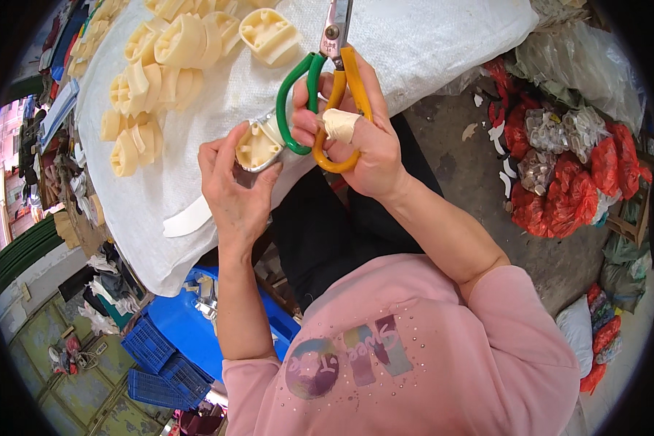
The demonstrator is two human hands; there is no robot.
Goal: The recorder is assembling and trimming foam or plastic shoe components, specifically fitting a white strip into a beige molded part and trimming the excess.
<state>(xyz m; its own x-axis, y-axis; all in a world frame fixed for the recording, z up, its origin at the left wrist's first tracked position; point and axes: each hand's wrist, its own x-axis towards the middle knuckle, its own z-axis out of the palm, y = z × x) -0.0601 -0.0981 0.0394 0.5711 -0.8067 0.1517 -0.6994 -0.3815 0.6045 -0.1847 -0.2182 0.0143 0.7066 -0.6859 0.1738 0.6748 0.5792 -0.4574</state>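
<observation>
My left hand (232, 182) is closed around a cream plastic shoe heel (258, 148), its ribbed hollow end facing up and a shiny silver layer along its side. My right hand (370, 142) holds scissors (333, 45) with one green and one yellow handle, blades pointing away from me. Pale tape wraps the right thumb, which lies across the yellow handle. The green handle sits close beside the heel; whether they touch, I cannot tell. Several more cream heels (178, 43) lie in rows on the white woven sheet (414, 43) at the far left.
A curved white strip (187, 219) lies at the sheet's near edge. Under it at left stand a blue bin (185, 312) and blue crates (167, 378). Red and clear plastic bags (570, 189) are heaped on the floor at right, with white scraps (506, 171) nearby.
</observation>
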